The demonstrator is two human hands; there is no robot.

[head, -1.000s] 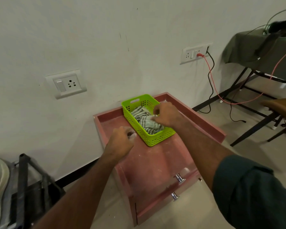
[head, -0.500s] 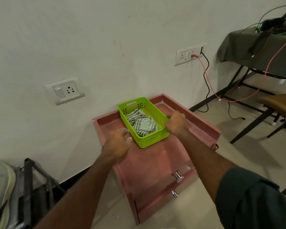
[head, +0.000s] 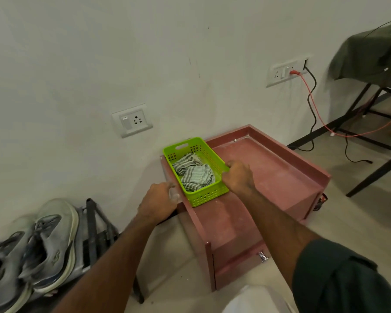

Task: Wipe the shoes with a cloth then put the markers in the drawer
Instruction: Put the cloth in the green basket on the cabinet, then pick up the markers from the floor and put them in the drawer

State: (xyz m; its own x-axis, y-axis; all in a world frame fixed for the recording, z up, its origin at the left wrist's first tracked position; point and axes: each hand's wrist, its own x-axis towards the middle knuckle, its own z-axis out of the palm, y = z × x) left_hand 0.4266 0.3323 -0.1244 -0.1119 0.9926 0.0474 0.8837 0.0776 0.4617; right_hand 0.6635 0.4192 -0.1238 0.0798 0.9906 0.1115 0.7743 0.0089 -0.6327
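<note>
**Basket shifted to the left edge of the cabinet, cloth back inside**

A second ago the right hand point(head: 237, 177) was down inside the lime-green perforated plastic basket point(head: 195, 171), on the grey-and-white striped cloth point(head: 193, 172). Half a second ago it had come out to the basket's right wall. Now its fingers are curled over that right rim, gripping it. The basket has moved from mid-top toward the left-rear corner of the pink wooden cabinet point(head: 269, 177), right up against the raised left lip.

The left hand point(head: 159, 199) sits at the cabinet's left edge just beside the basket, fingers curled. Whether it holds anything I cannot tell; something pale shows at the fingertips but it's blurred.

The cloth lies crumpled loose in the basket, no hand on it. The pair of grey sneakers point(head: 38, 242) stands on a dark metal rack point(head: 95, 233) at the lower left, well apart from the cloth. The cabinet's drawer point(head: 239, 260) is closed, with its chrome knob point(head: 262, 256) showing. No markers visible anywhere.

Judgement: the cloth looks parked, so wiping is probably finished or not started; can't tell which. The marker step is not yet done: drawer shut, markers still to be found.
</note>
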